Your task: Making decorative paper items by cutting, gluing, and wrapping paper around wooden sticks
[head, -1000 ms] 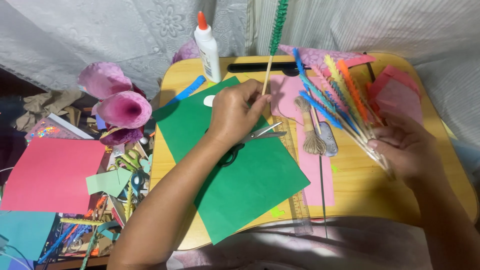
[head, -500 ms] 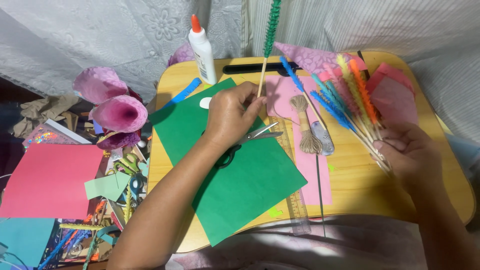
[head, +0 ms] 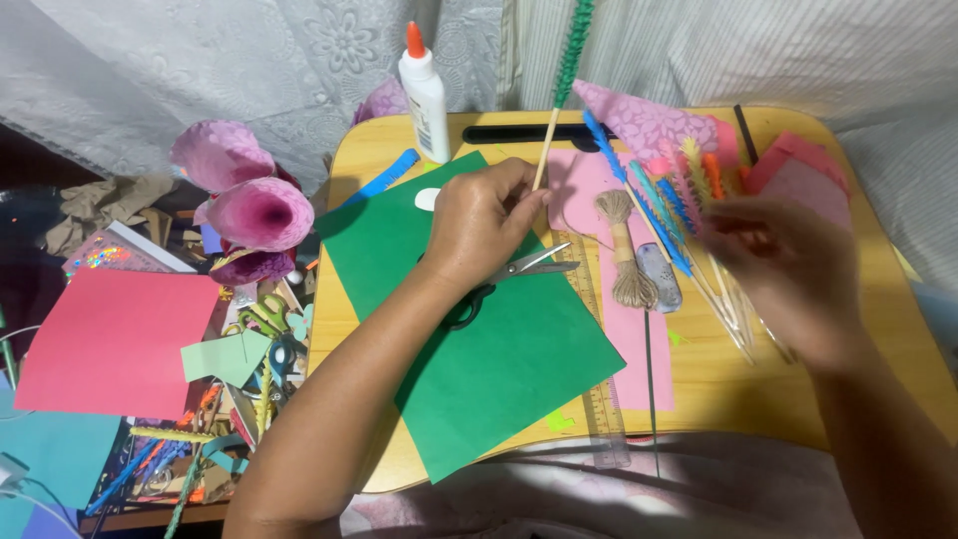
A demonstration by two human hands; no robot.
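Upright, tip away, the green-wrapped stick [head: 565, 80] is pinched by left fingers [head: 521, 190]; right unclear.

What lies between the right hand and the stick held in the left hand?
The fan of coloured sticks, a twine bundle and a small grey object lie on pink paper between the right hand and the left hand's green-wrapped stick.
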